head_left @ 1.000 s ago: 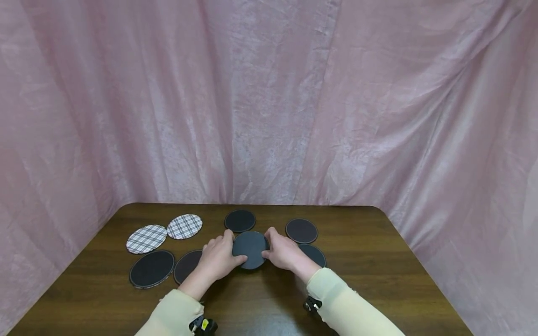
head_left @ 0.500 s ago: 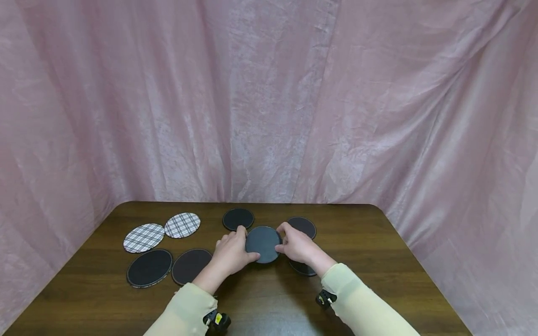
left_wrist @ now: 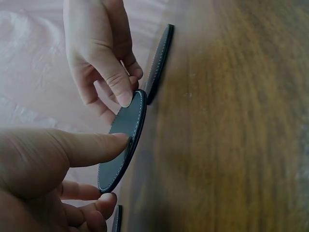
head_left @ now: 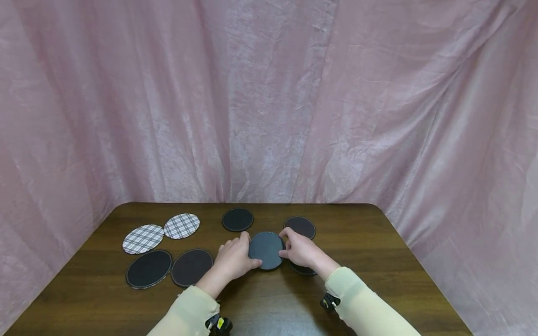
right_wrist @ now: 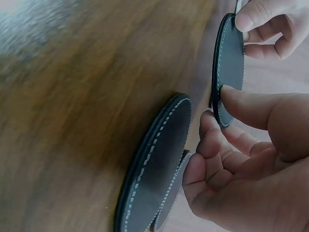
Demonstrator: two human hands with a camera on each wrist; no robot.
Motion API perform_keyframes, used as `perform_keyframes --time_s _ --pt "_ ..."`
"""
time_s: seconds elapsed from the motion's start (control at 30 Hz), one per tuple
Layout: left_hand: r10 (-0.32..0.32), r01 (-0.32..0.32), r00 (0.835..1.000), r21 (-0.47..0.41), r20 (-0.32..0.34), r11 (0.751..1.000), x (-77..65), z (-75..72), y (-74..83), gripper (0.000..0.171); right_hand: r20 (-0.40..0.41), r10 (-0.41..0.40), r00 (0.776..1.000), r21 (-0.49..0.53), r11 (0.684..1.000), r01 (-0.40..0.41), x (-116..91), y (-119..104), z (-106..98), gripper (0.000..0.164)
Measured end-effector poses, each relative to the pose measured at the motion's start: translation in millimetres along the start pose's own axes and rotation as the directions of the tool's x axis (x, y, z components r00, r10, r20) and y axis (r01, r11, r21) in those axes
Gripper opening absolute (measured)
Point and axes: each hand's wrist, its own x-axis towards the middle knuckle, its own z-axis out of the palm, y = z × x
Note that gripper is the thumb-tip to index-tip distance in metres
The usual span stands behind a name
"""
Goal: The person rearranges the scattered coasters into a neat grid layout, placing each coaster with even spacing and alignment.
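1. Grey-blue disc (head_left: 266,251), right of the lower centre of the head view, is held between both hands and looks raised off the tabletop (head_left: 361,289); whether it is a single layer is hard to tell.
2. At the frame's lower left, two plaid discs (head_left: 143,239) meet at their rims, with a black disc (head_left: 149,269) and a brown disc (head_left: 192,268) side by side below them.
3. Left hand (head_left: 235,257), just left of centre: it pinches the near-left rim, thumb on the upper face and fingers underneath.
4. Above it lies another black disc (head_left: 237,220).
5. Right hand (head_left: 299,249), right of centre: its fingers grip the opposite rim, thumb on top. Two dark discs (head_left: 300,227) lie beside it, the lower one partly covered.
6. Judging by the two-sided hold, the step in hand is carrying or turning the disc; the next move calls for level, matched hands and a gentle release.
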Motion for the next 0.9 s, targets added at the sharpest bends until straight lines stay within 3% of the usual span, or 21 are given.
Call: perform_keyframes --time_s 0.07,0.27,0.37,0.57,0.8,0.9 --pt "-0.001 0.001 1.0 0.007 0.006 1.0 -0.2 2.1 -0.5 0.068 0.021 0.03 0.999 0.011 0.999 -0.03 -4.6 -6.0 -2.9 0.047" --pt "0.011 -0.011 1.0 0.041 0.007 0.999 -0.6 8.6 -2.4 0.069 0.005 -0.028 1.0 -0.063 0.998 0.028 27.3 57.2 31.2 0.052" --pt "0.019 -0.019 1.0 0.056 0.003 0.998 -0.5 9.3 -2.9 0.068 -0.008 -0.029 1.0 -0.055 0.998 0.029 36.2 70.4 38.6 0.053" --pt "0.014 -0.015 1.0 0.07 0.01 0.997 -1.2 6.5 -2.9 0.064 -0.025 -0.02 0.999 -0.059 0.998 0.019 28.4 52.3 30.3 0.048" --pt "0.02 -0.021 1.0 0.088 0.021 0.996 -3.0 5.0 -1.0 0.07 -0.054 -0.04 0.998 -0.1 0.994 0.034 29.4 58.3 37.2 0.048" --pt "0.024 -0.026 0.999 0.084 0.025 0.996 -3.5 5.6 -0.3 0.069 -0.048 -0.014 0.999 -0.095 0.995 0.009 23.2 48.5 31.8 0.046"
